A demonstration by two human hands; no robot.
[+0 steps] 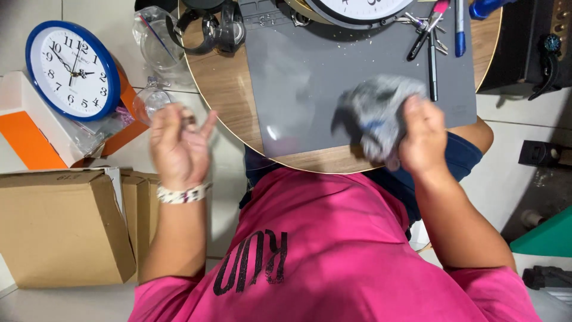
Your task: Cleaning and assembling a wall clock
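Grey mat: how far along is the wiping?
Done: nothing clearly finished; specks still dot the grey mat near its top. In hand: the right hand holds a grey cloth on the mat; the left hand is raised beside the table. Left: tools remain on the mat.

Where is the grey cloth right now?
In the head view, the grey cloth is bunched in the right hand, on the right part of the grey work mat, just below the pens.
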